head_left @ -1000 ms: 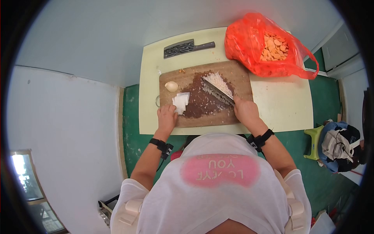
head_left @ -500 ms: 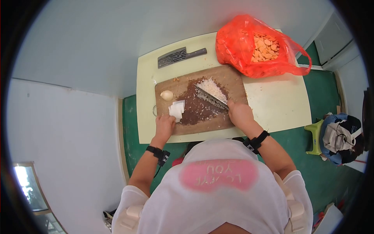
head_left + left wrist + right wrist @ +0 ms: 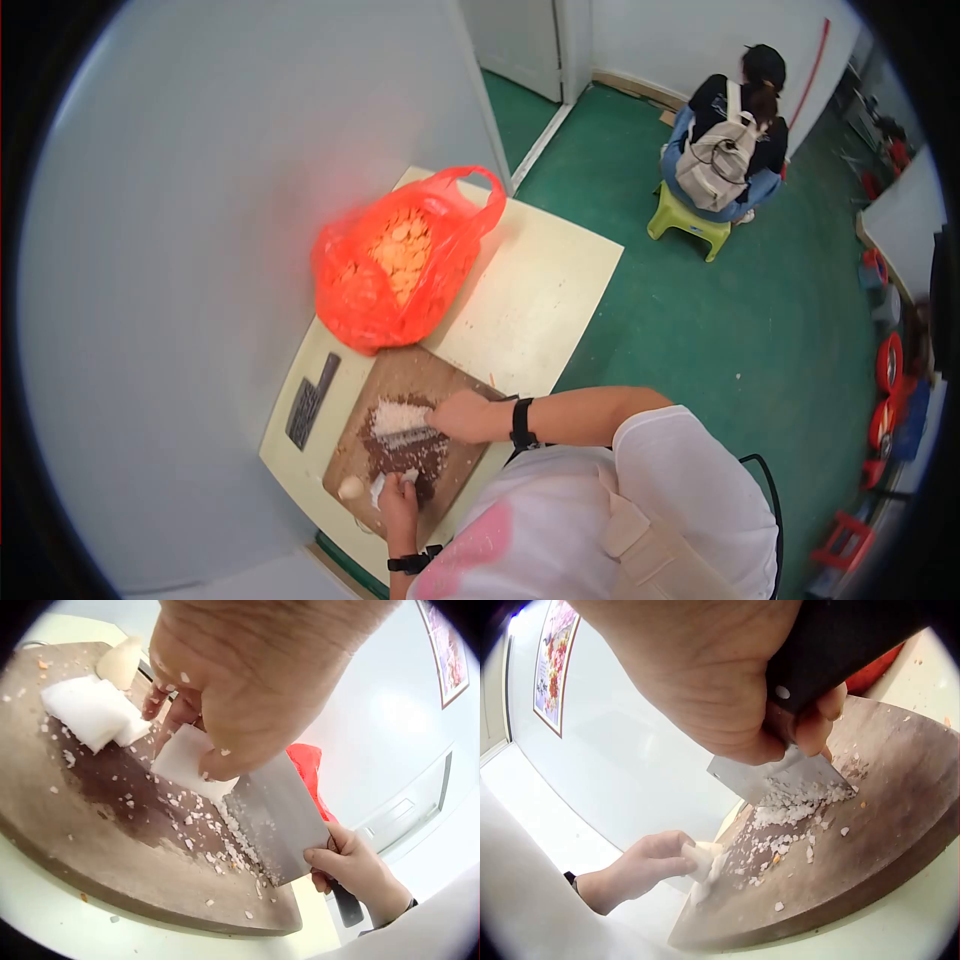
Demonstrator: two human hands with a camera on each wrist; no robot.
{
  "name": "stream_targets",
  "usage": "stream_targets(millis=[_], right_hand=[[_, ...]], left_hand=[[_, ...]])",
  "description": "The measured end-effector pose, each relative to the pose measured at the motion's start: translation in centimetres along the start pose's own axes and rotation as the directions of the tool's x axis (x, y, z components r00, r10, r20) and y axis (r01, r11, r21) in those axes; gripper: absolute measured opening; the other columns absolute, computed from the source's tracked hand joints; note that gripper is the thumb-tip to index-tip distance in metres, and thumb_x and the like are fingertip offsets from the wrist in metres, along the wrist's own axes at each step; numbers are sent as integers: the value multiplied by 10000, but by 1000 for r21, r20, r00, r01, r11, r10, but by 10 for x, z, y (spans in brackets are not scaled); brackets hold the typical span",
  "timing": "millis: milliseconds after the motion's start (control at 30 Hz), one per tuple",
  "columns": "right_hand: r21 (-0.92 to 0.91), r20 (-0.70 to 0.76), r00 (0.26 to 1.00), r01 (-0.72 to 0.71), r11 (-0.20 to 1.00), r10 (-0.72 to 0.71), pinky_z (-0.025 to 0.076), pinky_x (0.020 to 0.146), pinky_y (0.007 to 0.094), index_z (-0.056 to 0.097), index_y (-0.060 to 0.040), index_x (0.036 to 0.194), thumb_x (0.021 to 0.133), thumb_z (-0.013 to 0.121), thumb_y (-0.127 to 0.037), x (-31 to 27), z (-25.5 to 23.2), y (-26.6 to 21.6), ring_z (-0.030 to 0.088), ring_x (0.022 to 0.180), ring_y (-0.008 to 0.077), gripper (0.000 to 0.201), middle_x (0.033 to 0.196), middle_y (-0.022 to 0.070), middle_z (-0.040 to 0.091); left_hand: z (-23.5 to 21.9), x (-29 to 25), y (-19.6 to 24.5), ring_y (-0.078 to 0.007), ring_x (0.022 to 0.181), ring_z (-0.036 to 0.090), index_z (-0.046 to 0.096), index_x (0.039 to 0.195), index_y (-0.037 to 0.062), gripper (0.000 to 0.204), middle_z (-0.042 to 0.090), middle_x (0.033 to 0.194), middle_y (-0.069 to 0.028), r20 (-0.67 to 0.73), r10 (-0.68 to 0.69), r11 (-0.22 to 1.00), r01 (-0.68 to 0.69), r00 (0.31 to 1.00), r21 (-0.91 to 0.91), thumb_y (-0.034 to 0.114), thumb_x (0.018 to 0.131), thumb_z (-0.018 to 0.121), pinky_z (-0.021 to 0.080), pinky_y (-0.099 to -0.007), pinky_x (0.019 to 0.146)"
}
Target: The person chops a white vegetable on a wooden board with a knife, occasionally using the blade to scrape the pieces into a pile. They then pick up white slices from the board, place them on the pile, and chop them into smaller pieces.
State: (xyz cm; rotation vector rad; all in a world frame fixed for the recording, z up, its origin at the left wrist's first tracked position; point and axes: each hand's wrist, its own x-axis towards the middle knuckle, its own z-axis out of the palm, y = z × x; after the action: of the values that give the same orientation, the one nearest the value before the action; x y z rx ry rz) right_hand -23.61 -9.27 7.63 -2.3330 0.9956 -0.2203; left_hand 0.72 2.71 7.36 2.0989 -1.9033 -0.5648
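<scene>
My left hand (image 3: 255,682) pinches a flat white slice (image 3: 181,761) between thumb and fingers, close over the wooden cutting board (image 3: 105,862). A small stack of similar white slices (image 3: 86,712) lies beside it. Behind them sits a pale, rounded bulb (image 3: 118,664) with a pointed end. My right hand (image 3: 697,682) grips the dark handle of a cleaver (image 3: 274,814). Its broad blade stands on edge on the board against a heap of finely chopped white bits (image 3: 791,802). In the left wrist view the held slice overlaps the blade's near corner.
A red plastic bag (image 3: 345,285) of orange slices (image 3: 403,250) stands on the pale table (image 3: 540,280) beyond the board. A second cleaver (image 3: 312,400) lies near the wall. Farther off, a person with a backpack (image 3: 718,160) sits on a green stool (image 3: 690,225).
The head view has swung to the right, bringing the seated person fully into sight. My left hand, earlier at the stacked slices, now holds a slice apart from them. My right hand keeps the cleaver.
</scene>
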Motion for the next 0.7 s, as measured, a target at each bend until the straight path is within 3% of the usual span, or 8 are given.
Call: stream_targets(millis=[133,267,333,567,633,700], right_hand=[[32,-51,998,42,999,-40,529,658,471,640,-3,915,819,514,-106,1,11,3,676,768,366,189,807,209,671],[3,-107,991,77,997,-76,523,611,472,610,-16,891,827,516,-146,0,13,7,669,725,364,173,754,189,658],[29,-66,996,56,998,-54,520,604,473,608,-16,886,826,516,-146,0,8,5,668,716,365,170,744,191,654],[29,-86,995,48,998,-46,514,599,474,605,-12,882,808,539,-137,4,17,7,668,704,352,159,738,177,652],[6,-62,997,37,999,-36,515,600,468,602,-16,890,821,526,-144,-1,2,6,670,698,343,164,726,163,653],[108,52,998,15,994,-20,516,602,469,599,-17,900,827,524,-150,-2,-7,1,670,688,341,170,707,157,648]], left_hand=[[2,24,3,-424,804,606,561,900,12,112,626,844,-227,98,121,992,-125,988,27,67,815,608,479,-464,703],[-5,43,14,-414,836,617,586,920,21,130,636,871,-233,243,119,981,-152,963,124,89,814,619,488,-470,724],[-3,54,6,-396,872,628,622,956,37,161,648,910,-228,325,154,965,-213,933,154,105,811,625,500,-464,757],[0,83,-9,-391,906,634,654,1006,45,215,664,955,-212,423,235,933,-325,875,155,120,807,630,506,-441,795],[-1,87,-5,-389,920,631,655,1004,35,219,663,962,-217,461,203,932,-315,864,180,115,802,628,505,-439,807],[0,85,-3,-383,936,629,651,999,29,222,660,983,-217,441,208,933,-312,873,178,112,795,628,503,-444,811]])
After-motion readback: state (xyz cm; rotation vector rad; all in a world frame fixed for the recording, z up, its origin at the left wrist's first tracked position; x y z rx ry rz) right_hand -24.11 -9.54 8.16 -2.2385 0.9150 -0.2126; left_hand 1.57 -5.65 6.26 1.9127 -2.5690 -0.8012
